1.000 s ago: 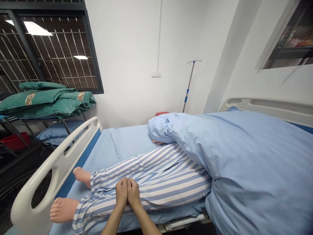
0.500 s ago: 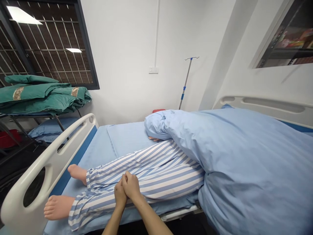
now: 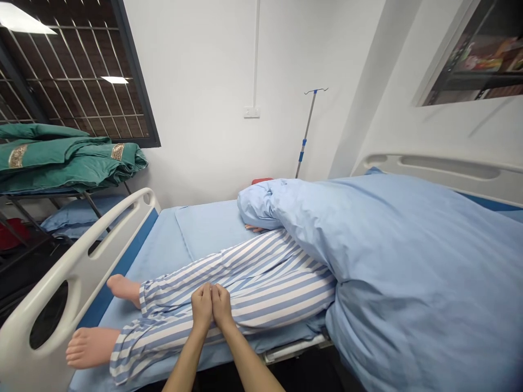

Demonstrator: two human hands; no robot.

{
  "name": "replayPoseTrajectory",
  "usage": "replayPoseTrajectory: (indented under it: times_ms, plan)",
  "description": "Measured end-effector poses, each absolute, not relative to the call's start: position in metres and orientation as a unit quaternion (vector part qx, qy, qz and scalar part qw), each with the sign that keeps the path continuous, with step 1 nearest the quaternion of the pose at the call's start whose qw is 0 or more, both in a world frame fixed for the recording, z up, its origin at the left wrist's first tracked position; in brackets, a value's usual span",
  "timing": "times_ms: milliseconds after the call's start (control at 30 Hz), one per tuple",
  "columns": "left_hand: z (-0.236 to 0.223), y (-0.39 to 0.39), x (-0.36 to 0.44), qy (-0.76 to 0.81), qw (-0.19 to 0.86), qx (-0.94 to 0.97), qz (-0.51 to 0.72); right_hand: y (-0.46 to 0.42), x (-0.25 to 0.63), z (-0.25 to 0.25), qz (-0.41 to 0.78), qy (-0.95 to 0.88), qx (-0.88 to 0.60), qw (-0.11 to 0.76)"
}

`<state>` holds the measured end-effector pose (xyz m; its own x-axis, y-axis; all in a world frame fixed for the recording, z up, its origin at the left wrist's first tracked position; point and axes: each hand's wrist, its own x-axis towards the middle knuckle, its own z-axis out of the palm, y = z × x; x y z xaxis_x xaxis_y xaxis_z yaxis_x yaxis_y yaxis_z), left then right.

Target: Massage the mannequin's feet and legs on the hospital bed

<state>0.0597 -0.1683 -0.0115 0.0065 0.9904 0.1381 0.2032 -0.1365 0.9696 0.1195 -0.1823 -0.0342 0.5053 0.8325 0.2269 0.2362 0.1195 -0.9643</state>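
Observation:
My left hand (image 3: pixel 201 306) and my right hand (image 3: pixel 222 305) are both closed into fists. They press side by side with the knuckles up, and nothing shows in either one. Below them, striped blue and white trousers (image 3: pixel 281 294) cover the legs of a figure lying on the bed. Its smooth bare feet, a near foot (image 3: pixel 92 347) and a far foot (image 3: pixel 123 288), point to the left. A light blue quilt (image 3: pixel 400 256) is bunched over the upper body. Fingers of the figure's hand (image 3: pixel 254 228) peek out under the quilt's edge.
The bed's white footboard (image 3: pixel 87 239) stands at the left, its headboard (image 3: pixel 433 166) at the right. Light blue sheet (image 3: pixel 208 226) lies beyond the legs. Folded green covers (image 3: pixel 69 163) rest on a rack by the window. Behind the bed rises a drip stand (image 3: pixel 308 128).
My hands have come from overlapping, right partly over left, to lying level side by side. The view has shifted slightly, and the bed and figure look unchanged.

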Motion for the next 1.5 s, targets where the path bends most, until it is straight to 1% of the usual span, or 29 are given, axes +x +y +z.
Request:
replayPoseTrajectory:
  times_ms: [67, 233, 300, 433, 500, 667, 800, 900, 967, 1133, 1267, 1400, 1500]
  plan:
    - [-0.017, -0.170, 0.062, 0.519, 0.404, 0.583, 0.477, -0.182, 0.122, -0.035, 0.256, -0.418, -0.613, 0.619]
    - [-0.035, -0.176, 0.059, 0.543, 0.328, 0.645, 0.426, -0.181, 0.123, -0.032, 0.267, -0.398, -0.620, 0.622]
    - [-0.038, -0.176, 0.057, 0.546, 0.326, 0.647, 0.421, -0.181, 0.124, -0.026, 0.250, -0.410, -0.642, 0.598]
    - [-0.038, -0.174, 0.056, 0.529, 0.347, 0.646, 0.428, -0.182, 0.128, -0.012, 0.201, -0.495, -0.673, 0.512]
    - [-0.038, -0.174, 0.056, 0.534, 0.338, 0.650, 0.421, -0.183, 0.131, -0.012, 0.199, -0.519, -0.666, 0.498]
    - [-0.032, -0.179, 0.059, 0.545, 0.334, 0.649, 0.412, -0.184, 0.138, -0.028, 0.220, -0.482, -0.651, 0.544]
    - [-0.016, -0.179, 0.077, 0.552, 0.405, 0.566, 0.460, -0.183, 0.144, -0.034, 0.269, -0.462, -0.616, 0.579]
    - [-0.006, -0.177, 0.094, 0.526, 0.452, 0.511, 0.507, -0.183, 0.148, -0.034, 0.280, -0.419, -0.605, 0.616]
    - [-0.007, -0.176, 0.100, 0.534, 0.437, 0.520, 0.503, -0.184, 0.149, -0.036, 0.279, -0.398, -0.604, 0.632]
    - [-0.022, -0.178, 0.093, 0.545, 0.337, 0.641, 0.422, -0.183, 0.150, -0.039, 0.267, -0.389, -0.601, 0.645]
    - [-0.026, -0.178, 0.089, 0.544, 0.323, 0.664, 0.399, -0.180, 0.151, -0.026, 0.263, -0.392, -0.626, 0.620]
    - [-0.028, -0.176, 0.089, 0.553, 0.313, 0.676, 0.373, -0.184, 0.155, -0.010, 0.234, -0.454, -0.628, 0.587]
    - [-0.030, -0.177, 0.090, 0.554, 0.294, 0.691, 0.360, -0.190, 0.159, -0.014, 0.223, -0.469, -0.633, 0.574]
